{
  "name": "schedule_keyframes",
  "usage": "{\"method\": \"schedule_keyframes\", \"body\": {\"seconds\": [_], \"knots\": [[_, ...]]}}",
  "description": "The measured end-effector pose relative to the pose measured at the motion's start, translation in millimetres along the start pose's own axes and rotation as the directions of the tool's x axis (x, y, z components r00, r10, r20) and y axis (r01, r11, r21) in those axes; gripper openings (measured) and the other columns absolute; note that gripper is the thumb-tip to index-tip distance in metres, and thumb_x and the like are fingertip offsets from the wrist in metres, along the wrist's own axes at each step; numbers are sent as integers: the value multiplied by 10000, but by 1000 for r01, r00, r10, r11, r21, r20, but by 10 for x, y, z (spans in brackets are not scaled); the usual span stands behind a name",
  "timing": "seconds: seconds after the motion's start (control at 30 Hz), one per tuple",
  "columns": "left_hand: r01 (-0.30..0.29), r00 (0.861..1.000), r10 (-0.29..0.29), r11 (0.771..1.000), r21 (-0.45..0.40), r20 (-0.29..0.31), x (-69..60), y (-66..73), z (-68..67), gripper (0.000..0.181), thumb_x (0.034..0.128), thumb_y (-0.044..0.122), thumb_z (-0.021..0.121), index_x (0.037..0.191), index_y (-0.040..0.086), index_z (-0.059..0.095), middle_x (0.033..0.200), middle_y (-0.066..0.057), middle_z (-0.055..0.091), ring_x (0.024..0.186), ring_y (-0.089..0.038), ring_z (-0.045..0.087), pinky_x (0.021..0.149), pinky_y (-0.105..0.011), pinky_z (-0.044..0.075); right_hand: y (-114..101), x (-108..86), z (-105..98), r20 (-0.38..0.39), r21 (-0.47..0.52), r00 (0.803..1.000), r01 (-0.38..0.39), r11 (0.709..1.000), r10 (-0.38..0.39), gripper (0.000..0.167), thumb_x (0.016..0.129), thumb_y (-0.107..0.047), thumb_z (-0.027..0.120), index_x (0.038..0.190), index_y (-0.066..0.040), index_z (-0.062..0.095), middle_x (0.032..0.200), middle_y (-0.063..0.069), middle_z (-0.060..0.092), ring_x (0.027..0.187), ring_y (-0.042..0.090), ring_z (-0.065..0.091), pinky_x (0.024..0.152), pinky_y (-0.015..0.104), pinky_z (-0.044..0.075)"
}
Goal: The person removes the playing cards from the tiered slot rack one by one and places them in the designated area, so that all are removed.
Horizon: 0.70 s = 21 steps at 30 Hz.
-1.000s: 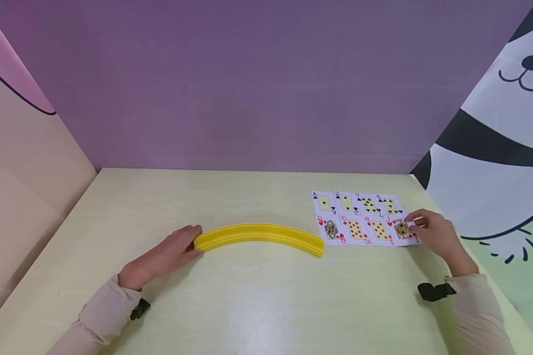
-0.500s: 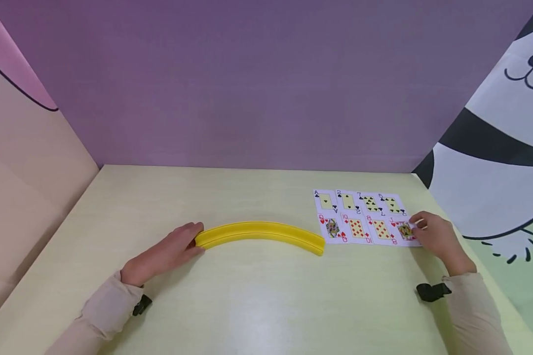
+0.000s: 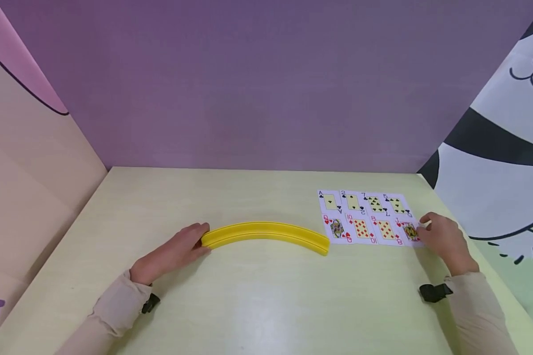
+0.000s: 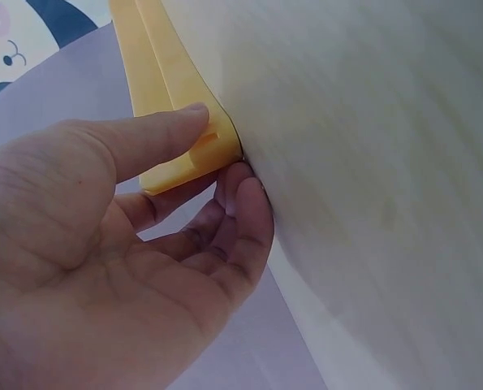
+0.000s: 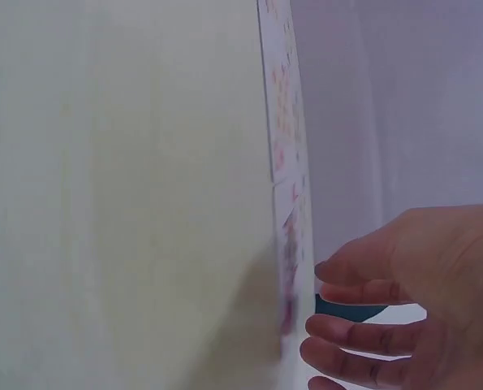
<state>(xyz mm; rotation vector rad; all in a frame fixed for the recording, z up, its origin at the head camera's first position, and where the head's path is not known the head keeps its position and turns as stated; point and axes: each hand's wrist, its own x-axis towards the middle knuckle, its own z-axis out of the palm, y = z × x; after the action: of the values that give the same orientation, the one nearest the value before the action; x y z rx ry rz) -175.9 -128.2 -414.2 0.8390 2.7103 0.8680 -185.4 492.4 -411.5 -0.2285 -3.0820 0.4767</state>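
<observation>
My left hand point(image 3: 177, 251) pinches the left end of a yellow curved track piece point(image 3: 262, 230), thumb on one face and fingers beneath or behind. The left wrist view shows the thumb pressed on the track's end point(image 4: 194, 150). The track's other end touches or lies just beside the playing cards at their lower left corner. My right hand point(image 3: 446, 241) hovers at the right edge of the jack of hearts point(image 3: 409, 231), its fingers loosely bent. In the right wrist view these fingers point(image 5: 359, 333) hold nothing and seem just off the card, partly covering its right edge in the head view.
Several face-up cards lie in two rows; the far row includes the ace of clubs point(image 3: 329, 201), the near row the queen of hearts point(image 3: 336, 229). The pale tabletop point(image 3: 248, 296) meets a purple wall point(image 3: 266, 98). A panda picture point(image 3: 506, 167) covers the right wall.
My right hand has drawn slightly right, off the jack of hearts, uncovering more of it. The left hand keeps its hold on the track. The head view has shifted a little.
</observation>
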Motion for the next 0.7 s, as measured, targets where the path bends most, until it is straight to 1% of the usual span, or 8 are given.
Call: {"method": "schedule_keyframes", "body": {"seconds": [0.1, 0.17, 0.27, 0.37, 0.47, 0.53, 0.6, 0.7], "knots": [[11, 1000, -11, 1000, -1, -3, 3, 4, -4, 209, 927, 101, 707, 986, 63, 511, 787, -15, 455, 727, -150, 447, 647, -261, 405, -111, -20, -22, -20, 4, 1000, 22, 1000, -22, 378, 955, -158, 550, 1195, 132, 514, 1094, 371, 546, 888, 446, 547, 655, 475, 464], [17, 1000, -17, 1000, -3, -6, 5, 5, -8, 209, 925, 94, 708, 986, 61, 511, 790, -20, 457, 722, -152, 445, 640, -262, 402, -215, -35, -44, -52, 11, 997, 61, 998, -60, 377, 958, -148, 561, 1206, 132, 520, 1112, 381, 548, 939, 480, 538, 695, 523, 462], [29, 1000, -29, 1000, -6, -2, 9, 20, 0, 206, 925, 90, 706, 1007, 54, 521, 809, -26, 466, 730, -155, 449, 648, -267, 408, -393, -92, -88, -100, 31, 987, 131, 991, -127, 363, 958, -122, 582, 1219, 126, 527, 1112, 376, 548, 972, 501, 526, 737, 571, 451], [57, 998, -57, 998, -18, 14, -20, 37, 5, 244, 933, 100, 697, 1103, 48, 531, 888, -28, 493, 781, -160, 479, 688, -277, 441, -625, -177, -110, -156, 46, 970, 197, 979, -188, 346, 953, -93, 600, 1227, 109, 542, 1123, 356, 553, 1019, 502, 506, 803, 614, 429], [104, 994, -104, 994, -20, 18, -96, 58, -19, 376, 941, 132, 694, 1255, 55, 502, 1026, -35, 519, 911, -172, 550, 774, -309, 500, -882, -281, -103, -199, 69, 952, 249, 966, -231, 346, 959, -85, 595, 1260, 78, 546, 1206, 337, 532, 1127, 507, 447, 900, 653, 375], [115, 993, -115, 993, 3, -5, -173, 72, -55, 475, 951, 170, 687, 1352, 64, 458, 1155, -66, 526, 1027, -213, 576, 858, -365, 520, -1033, -365, -96, -227, 81, 938, 286, 955, -262, 351, 960, -81, 594, 1278, 57, 544, 1272, 331, 501, 1194, 513, 391, 943, 666, 336], [107, 993, -104, 993, 50, -49, -266, 88, -102, 559, 966, 230, 673, 1432, 69, 408, 1289, -109, 502, 1160, -273, 548, 943, -437, 501, -1153, -460, -86, -258, 75, 920, 322, 944, -294, 363, 956, -85, 608, 1292, 32, 542, 1318, 317, 473, 1231, 507, 349, 958, 662, 321], [81, 987, -58, 985, 150, -152, -423, 90, -163, 641, 978, 300, 652, 1501, 85, 349, 1457, -181, 404, 1304, -368, 429, 1029, -557, 412, -1248, -608, -65, -317, 26, 875, 394, 919, -366, 404, 928, -91, 655, 1304, 4, 543, 1351, 301, 454, 1254, 503, 322, 967, 655, 297]]}}
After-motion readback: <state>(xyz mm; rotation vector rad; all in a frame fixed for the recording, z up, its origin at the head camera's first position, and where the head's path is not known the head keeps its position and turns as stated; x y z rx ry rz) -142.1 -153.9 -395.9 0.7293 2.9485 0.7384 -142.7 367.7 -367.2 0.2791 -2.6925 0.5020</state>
